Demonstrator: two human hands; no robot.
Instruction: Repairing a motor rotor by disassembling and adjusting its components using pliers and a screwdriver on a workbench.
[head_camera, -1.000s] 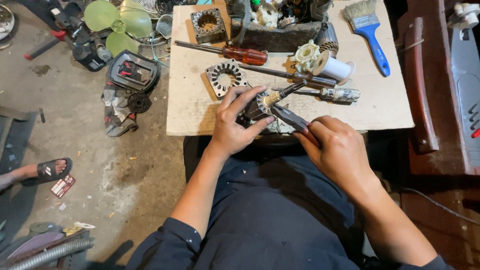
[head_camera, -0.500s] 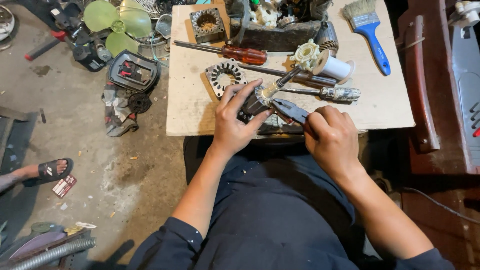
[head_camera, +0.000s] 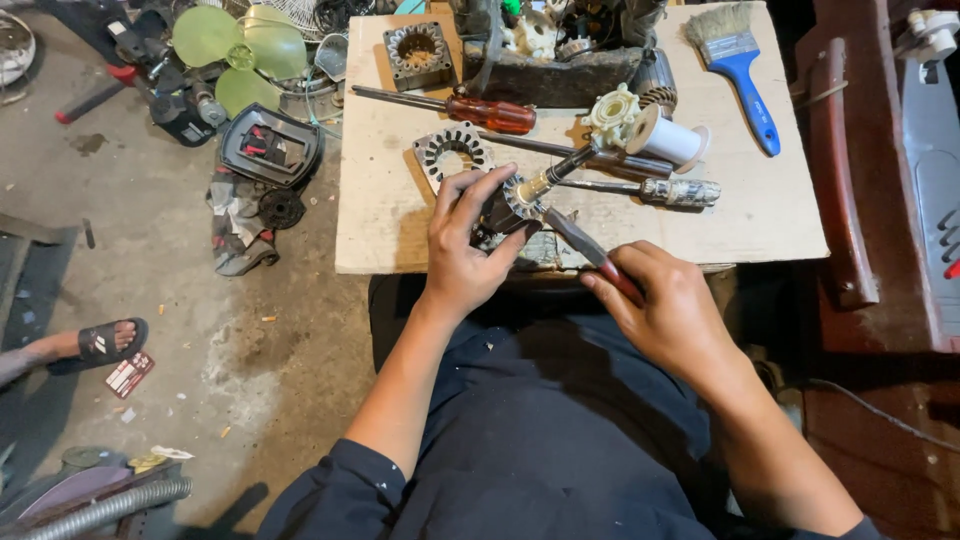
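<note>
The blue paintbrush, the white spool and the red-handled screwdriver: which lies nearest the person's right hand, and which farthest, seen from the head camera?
From the right hand:
1. White spool, straight ahead on the board.
2. Red-handled screwdriver, ahead and to the left.
3. Blue paintbrush, at the far right corner, only slightly farther than the screwdriver.

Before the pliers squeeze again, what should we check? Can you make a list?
1. Left hand grips the motor part: ok.
2. Right hand is closed round the pliers handles: ok.
3. Plier tips are at the motor part: ok, though what they bite on, cannot tell.
4. Left fingers are away from the tips: not ok, they lie close beside them.
5. Screwdriver and spool lie apart from the hands: ok.
6. Motor part rests steady on the board: cannot tell.
</note>
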